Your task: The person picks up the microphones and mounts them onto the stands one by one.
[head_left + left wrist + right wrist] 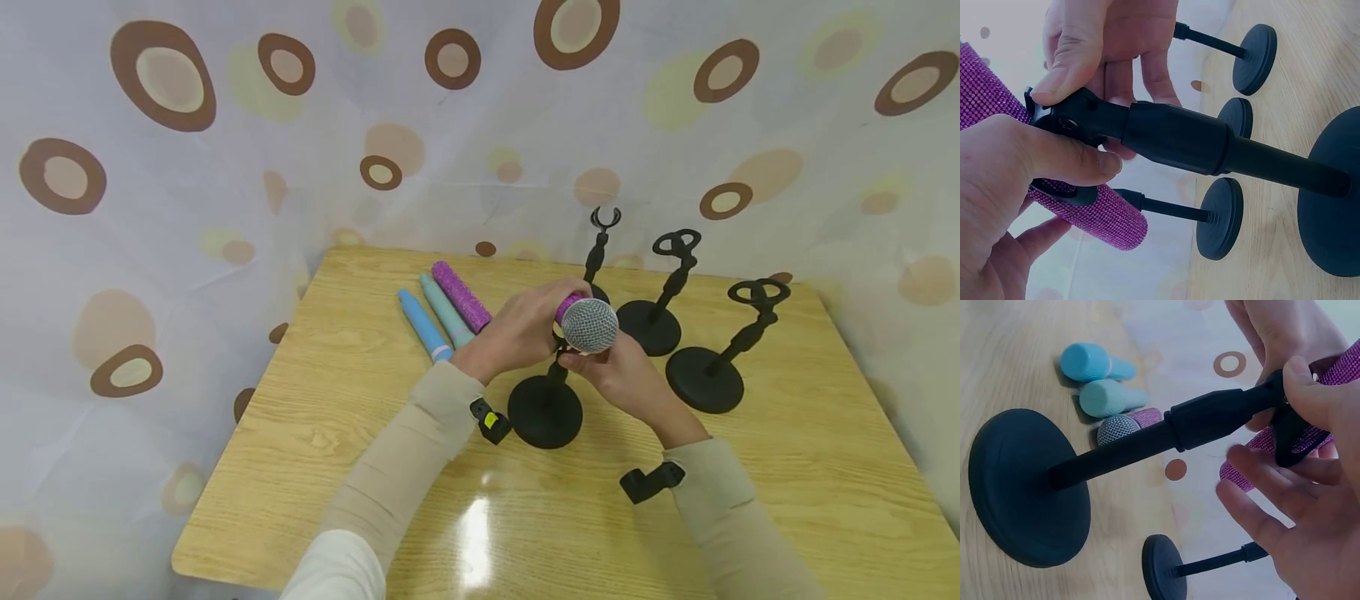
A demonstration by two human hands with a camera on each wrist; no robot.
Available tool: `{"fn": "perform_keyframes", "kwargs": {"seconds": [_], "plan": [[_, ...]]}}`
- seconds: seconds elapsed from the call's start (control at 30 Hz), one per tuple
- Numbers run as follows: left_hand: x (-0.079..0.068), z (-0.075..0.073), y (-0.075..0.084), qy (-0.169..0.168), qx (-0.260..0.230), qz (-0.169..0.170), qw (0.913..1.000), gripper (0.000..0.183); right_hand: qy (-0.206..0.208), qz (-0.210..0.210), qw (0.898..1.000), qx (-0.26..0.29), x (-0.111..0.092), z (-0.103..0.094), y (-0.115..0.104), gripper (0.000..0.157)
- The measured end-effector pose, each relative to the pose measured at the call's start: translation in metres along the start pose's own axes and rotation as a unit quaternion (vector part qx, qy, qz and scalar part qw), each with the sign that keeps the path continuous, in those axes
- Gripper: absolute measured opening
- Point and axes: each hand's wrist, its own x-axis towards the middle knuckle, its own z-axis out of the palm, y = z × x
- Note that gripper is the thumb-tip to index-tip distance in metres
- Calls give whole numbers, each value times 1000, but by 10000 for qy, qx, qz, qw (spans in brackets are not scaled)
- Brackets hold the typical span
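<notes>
A purple glittery microphone (pixel 567 307) with a silver mesh head lies across the holder at the top of a black microphone stand (pixel 1175 134). My left hand (pixel 517 329) grips the microphone, its thumb along the holder (pixel 1063 122) in the left wrist view. From the other side, my right hand (pixel 626 379) pinches that holder, thumb on the clip joint and fingers spread behind. The stand's round base (pixel 545 412) rests on the table. Both hands partly cover the holder and the microphone's body.
Left of the hands lie a blue microphone (pixel 423 323), a mint one (pixel 446 310) and another purple glittery one (pixel 460 296). Behind and to the right stand three more black stands, at the back (pixel 596 250), middle (pixel 648 327) and right (pixel 705 380). A patterned curtain (pixel 480 125) borders the wooden table.
</notes>
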Motion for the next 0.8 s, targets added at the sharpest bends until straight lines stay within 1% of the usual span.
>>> {"fn": "perform_keyframes", "kwargs": {"seconds": [0.07,0.2,0.37,0.47,0.6,0.73,0.8], "plan": [[-1,0,0,-8,-26,-40,10000,69,4,37,10000,-34,2,1,10,49],[0,-1,-2,-107,-32,27,9999,64,135,108,9998,-127,6,5,31,58],[1,-4,-4,-210,37,86,9997,58,189,195,9996,-127,6,7,31,60],[2,-5,-4,-268,45,143,9995,47,256,179,9995,-19,6,7,29,63],[3,-4,-4,-322,53,242,9992,30,306,104,9991,282,7,7,28,70],[3,-3,-4,-349,39,185,9992,29,240,41,9978,609,8,6,29,72],[4,-3,-4,-424,-20,132,9990,31,175,68,9973,714,9,6,29,73]]}}
